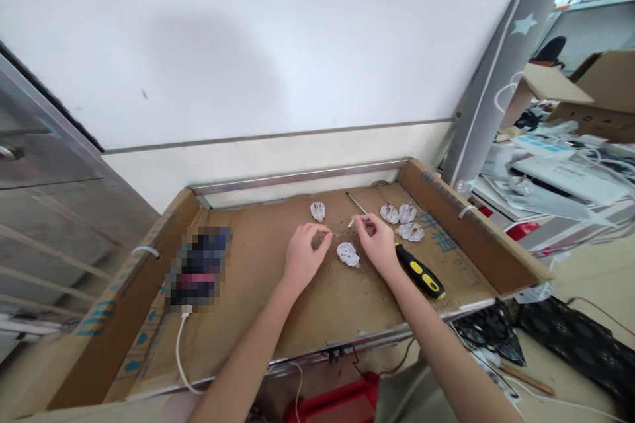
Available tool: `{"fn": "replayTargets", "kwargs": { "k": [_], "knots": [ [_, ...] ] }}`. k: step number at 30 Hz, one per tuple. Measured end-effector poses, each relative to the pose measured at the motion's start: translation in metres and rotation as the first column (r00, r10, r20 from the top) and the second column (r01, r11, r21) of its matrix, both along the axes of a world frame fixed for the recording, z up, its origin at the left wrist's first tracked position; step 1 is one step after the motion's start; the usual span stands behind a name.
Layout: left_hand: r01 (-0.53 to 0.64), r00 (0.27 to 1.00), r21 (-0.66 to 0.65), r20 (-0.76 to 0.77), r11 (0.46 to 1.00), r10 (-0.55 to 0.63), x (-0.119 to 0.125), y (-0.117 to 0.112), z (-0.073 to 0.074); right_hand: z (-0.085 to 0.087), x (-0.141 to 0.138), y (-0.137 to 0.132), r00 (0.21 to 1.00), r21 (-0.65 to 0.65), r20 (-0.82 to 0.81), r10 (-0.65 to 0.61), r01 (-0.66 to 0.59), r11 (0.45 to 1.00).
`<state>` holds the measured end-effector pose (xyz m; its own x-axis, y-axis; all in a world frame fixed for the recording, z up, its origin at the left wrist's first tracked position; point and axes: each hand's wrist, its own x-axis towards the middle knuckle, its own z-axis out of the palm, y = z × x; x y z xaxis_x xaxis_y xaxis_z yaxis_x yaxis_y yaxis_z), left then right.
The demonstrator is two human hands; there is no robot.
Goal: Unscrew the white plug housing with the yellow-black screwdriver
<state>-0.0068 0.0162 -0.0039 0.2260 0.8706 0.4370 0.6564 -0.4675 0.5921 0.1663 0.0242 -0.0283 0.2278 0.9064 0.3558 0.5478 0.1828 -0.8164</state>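
Several translucent white plug housings lie on the brown cardboard tray (307,304). One plug housing (348,254) sits just below and between my hands. Another (317,211) lies beyond my left hand (305,254), whose fingers curl closed over nothing I can see. My right hand (377,244) pinches a small pale pin (351,222) between its fingertips. A screwdriver with a black and yellow handle (421,271) lies beside that hand, and its thin metal shaft (356,203) passes beneath the fingers. Three more housings (404,221) are grouped to the right.
A pixelated object (198,269) with a white cable (179,350) lies at the tray's left. Low cardboard walls and a metal strip edge the tray. A metal cabinet stands left; papers, cables and cardboard pile up right. A red crate (337,402) sits below.
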Motion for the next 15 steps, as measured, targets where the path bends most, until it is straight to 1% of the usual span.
{"fn": "replayTargets", "kwargs": {
  "k": [2,4,7,10,12,13,15],
  "knots": [
    [-0.092,0.993,0.024,-0.078,0.995,0.093,-0.001,0.003,-0.001,0.000,0.000,0.000,1.000,0.000,-0.004,0.002,-0.002,1.000],
    [-0.123,0.977,0.026,-0.171,0.992,0.126,-0.002,0.004,-0.004,-0.001,0.000,0.001,1.000,0.008,-0.015,0.011,-0.011,1.000],
    [-0.114,0.963,0.028,-0.242,0.993,0.117,-0.002,0.004,-0.009,-0.004,0.001,0.002,0.999,0.024,-0.044,0.015,-0.014,1.000],
    [-0.094,0.972,0.072,-0.210,0.993,0.107,-0.002,0.001,-0.007,-0.006,0.001,0.004,0.998,0.041,-0.065,0.016,-0.013,0.999],
    [-0.054,0.982,0.111,-0.176,0.992,0.073,0.000,-0.001,-0.003,-0.006,0.001,0.005,0.997,0.058,-0.075,0.009,-0.005,0.998],
    [-0.012,0.985,0.124,-0.171,0.992,0.033,0.003,-0.001,-0.001,-0.005,0.001,0.005,0.997,0.068,-0.081,-0.002,0.008,0.998],
    [0.118,0.974,0.121,-0.206,0.986,-0.092,0.010,-0.003,0.002,-0.004,0.002,0.005,0.995,0.085,-0.092,-0.043,0.051,0.995]
  ]
}}
